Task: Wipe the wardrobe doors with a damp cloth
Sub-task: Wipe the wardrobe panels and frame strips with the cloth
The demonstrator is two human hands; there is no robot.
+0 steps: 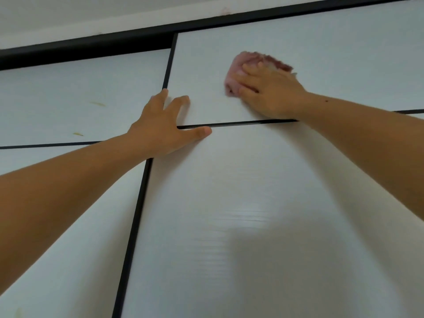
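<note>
A white wardrobe door [241,203] with thin black frame bars fills the view from close below. My right hand [273,88] presses a pink cloth [236,70] flat against the door's upper panel [321,49], fingers spread over the cloth. My left hand [165,127] rests open on the same door, near its left black edge, fingers on the upper panel and thumb along the horizontal bar [241,123]. Both bare forearms reach up from the lower corners.
A second white door [68,95] lies behind on the left, with a few small yellowish marks [97,103]. A black top rail [91,45] runs above the doors, with a white ceiling strip [68,17] over it.
</note>
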